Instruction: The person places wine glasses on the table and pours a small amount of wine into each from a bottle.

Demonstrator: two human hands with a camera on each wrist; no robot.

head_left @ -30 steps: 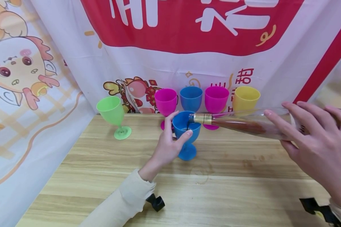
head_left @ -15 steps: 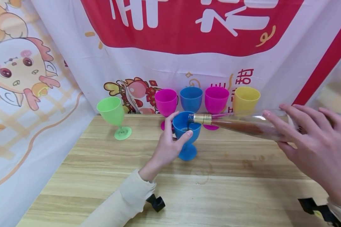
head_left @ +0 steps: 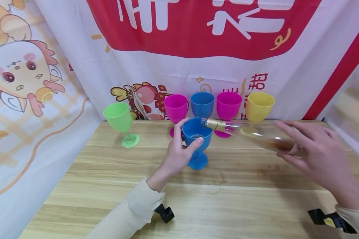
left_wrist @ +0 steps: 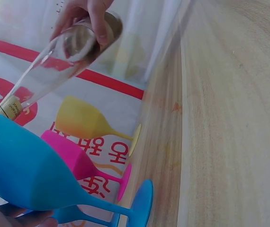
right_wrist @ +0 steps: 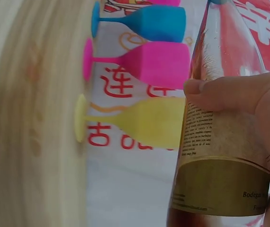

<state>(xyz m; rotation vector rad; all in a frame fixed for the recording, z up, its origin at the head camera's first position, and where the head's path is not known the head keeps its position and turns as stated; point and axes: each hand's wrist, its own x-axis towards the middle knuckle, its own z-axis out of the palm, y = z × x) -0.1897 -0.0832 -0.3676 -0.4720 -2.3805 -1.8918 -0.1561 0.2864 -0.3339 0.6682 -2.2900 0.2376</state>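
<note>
My left hand (head_left: 179,151) holds a blue goblet (head_left: 201,146) by its bowl, thumb on the near side; the foot stands on the table. A little dark liquid shows inside the bowl. My right hand (head_left: 317,152) grips a clear glass wine bottle (head_left: 260,134) round its body, tilted close to level. The bottle's mouth is at the goblet's right rim, and no stream shows between them. Brown liquid lies toward the bottle's base. In the right wrist view my thumb presses over the label (right_wrist: 225,189).
Behind stand a pink goblet (head_left: 176,108), another blue goblet (head_left: 202,104), a second pink goblet (head_left: 228,106) and a yellow goblet (head_left: 259,108). A green goblet (head_left: 119,118) is at the left. A printed cloth (head_left: 155,66) hangs behind the wooden table (head_left: 107,186), which has wet marks.
The thin dark stream from the bottle's mouth has stopped. My right hand has moved left and the bottle's base has dropped, so the liquid has run back from the neck. My left hand stays put.
</note>
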